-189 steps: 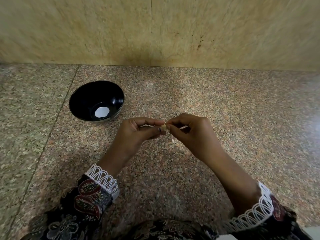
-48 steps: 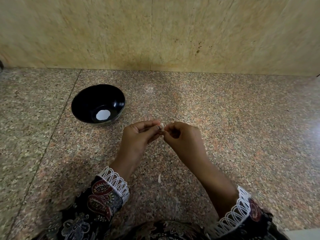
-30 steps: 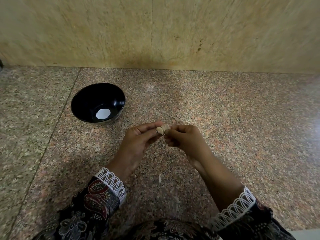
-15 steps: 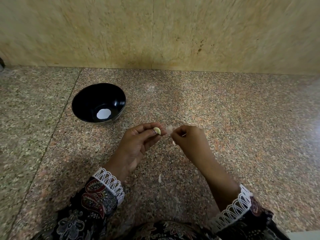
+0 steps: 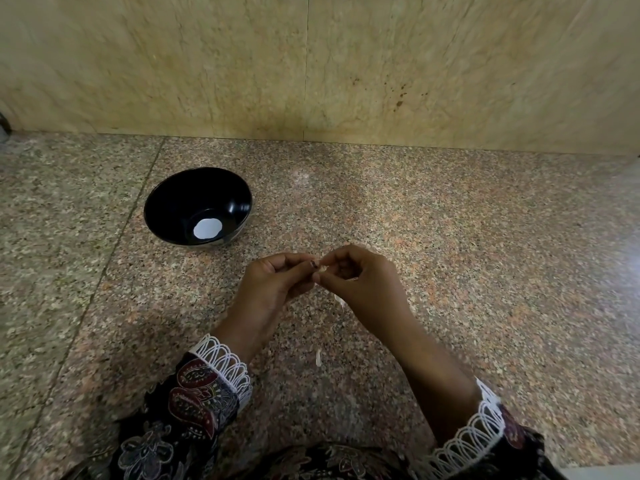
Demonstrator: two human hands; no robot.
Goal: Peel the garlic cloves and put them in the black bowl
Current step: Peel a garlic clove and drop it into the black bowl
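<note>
The garlic clove sits pinched between the fingertips of both hands, held in the air above the speckled stone tabletop, and only a pale sliver of it shows where the two sets of fingertips meet. The left hand has its thumb and forefinger curled onto the clove from the left; the right hand closes on it from the right with its fingers bent inward, seemingly working at the skin, though the clove is too small and too covered to say how much skin is left or which way its long axis runs. The black bowl stands upright on the tabletop up and to the left of the hands, clearly apart from them, with a white round patch at its bottom and no cloves visible inside. That is the relation the next move hangs on: the bowl lies on the left hand's side, its near rim closer to the left hand than to the right, so once the clove is bare the left hand has the shorter carry and could drop it in without crossing over the right. Two thin scraps of papery peel lie on the tabletop below and between the forearms, one of them just under the right hand. The patterned sleeves with white lace cuffs stay low in the view, well clear of the bowl. My judgement is that peeling of this clove is near done but not yet finished.
</note>
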